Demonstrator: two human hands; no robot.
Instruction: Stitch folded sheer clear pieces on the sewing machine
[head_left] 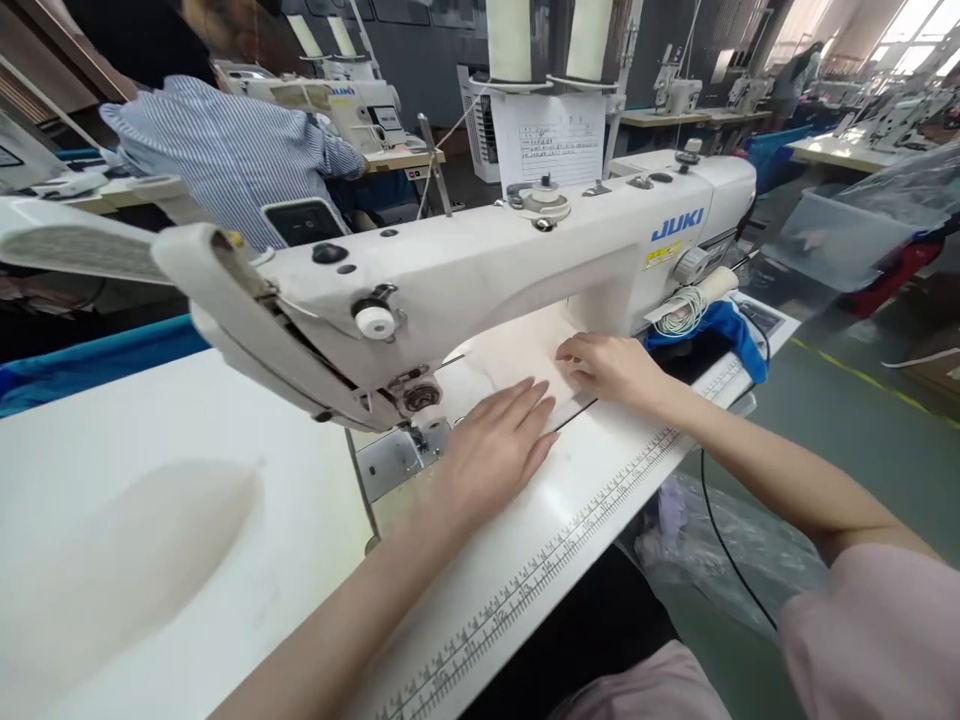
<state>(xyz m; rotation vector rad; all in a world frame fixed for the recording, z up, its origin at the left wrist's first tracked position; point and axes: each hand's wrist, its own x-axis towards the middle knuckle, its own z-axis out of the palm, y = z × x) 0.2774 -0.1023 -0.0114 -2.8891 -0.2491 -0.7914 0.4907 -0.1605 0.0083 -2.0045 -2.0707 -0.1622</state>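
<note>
A pale, cream-white fabric piece [517, 345] lies under the arm of a white JUKI sewing machine [480, 260], to the right of the needle. My left hand [499, 440] is flat on its near edge, fingers stretched out, close to the presser foot [420, 440]. Farther right, my right hand [607, 368] has its fingers bent and drawn together on the same piece, seemingly pinching it. The exact grip of those fingertips is partly hidden. Another pale, rounded piece [180, 530] lies on the white tabletop at the left.
A printed ruler strip [540, 590] runs along the table's front edge. A cord bundle [681, 312] and blue cloth [731, 335] sit by the machine's right end. Thread cones [510, 40] and a written sheet [551, 140] stand behind. A person in a striped shirt [217, 150] sits beyond.
</note>
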